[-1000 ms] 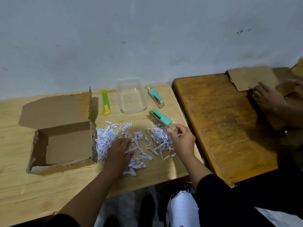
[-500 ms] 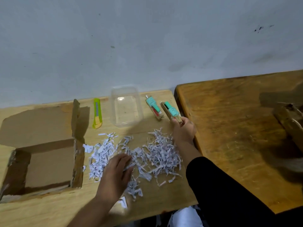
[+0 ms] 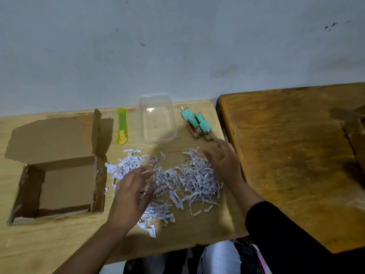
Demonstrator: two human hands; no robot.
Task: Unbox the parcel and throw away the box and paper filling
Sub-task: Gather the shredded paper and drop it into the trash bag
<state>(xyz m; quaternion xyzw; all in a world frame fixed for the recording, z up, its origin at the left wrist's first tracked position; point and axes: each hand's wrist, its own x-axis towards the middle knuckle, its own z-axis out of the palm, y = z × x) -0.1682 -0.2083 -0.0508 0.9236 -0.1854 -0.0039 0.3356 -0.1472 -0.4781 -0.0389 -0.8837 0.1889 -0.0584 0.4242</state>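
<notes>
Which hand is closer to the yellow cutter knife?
The left hand. It hovers over the shredded paper, below and a little right of the cutter knife. The right hand is farther right, near the two teal items.

This looks like a plain, makeshift work corner rather than a fitted office or kitchen. A bare, scuffed whitish wall [image 3: 177,46] runs right behind two unmatched wooden tables pushed side by side: a pale worktop [image 3: 49,240] and a darker, scratched one [image 3: 296,155]. A yellow-green utility knife [image 3: 122,126] and a clear plastic tub [image 3: 157,119] lie loose on the pale one.
</notes>
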